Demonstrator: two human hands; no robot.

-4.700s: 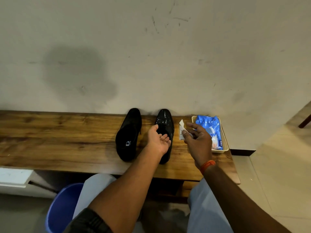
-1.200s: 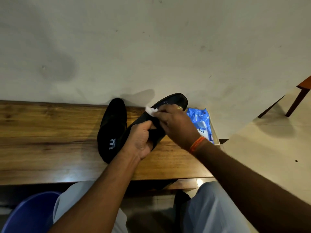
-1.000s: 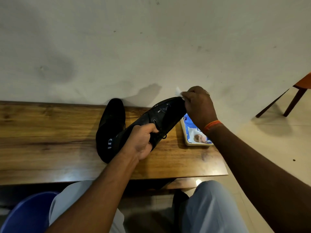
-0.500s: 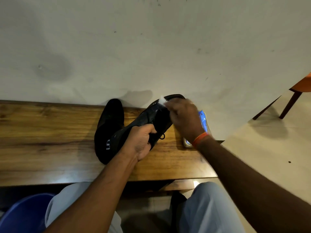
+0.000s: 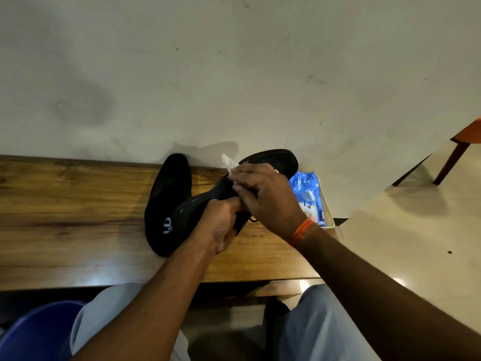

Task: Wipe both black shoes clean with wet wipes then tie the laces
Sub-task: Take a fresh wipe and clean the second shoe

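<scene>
while one's held, two shoes (image 5: pixel 169 204)

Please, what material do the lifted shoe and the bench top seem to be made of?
The lifted shoe, gripped by the left hand, looks like smooth black leather or imitation leather; its toe shows a slight sheen. The bench top looks like varnished wood: brown grain streaks and a glossy reflection.

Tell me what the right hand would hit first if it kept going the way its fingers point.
The right hand points left across the lifted shoe, wipe under its fingers. Past that shoe, it would probably meet the other shoe lying on the bench, though depth is unclear.
</scene>
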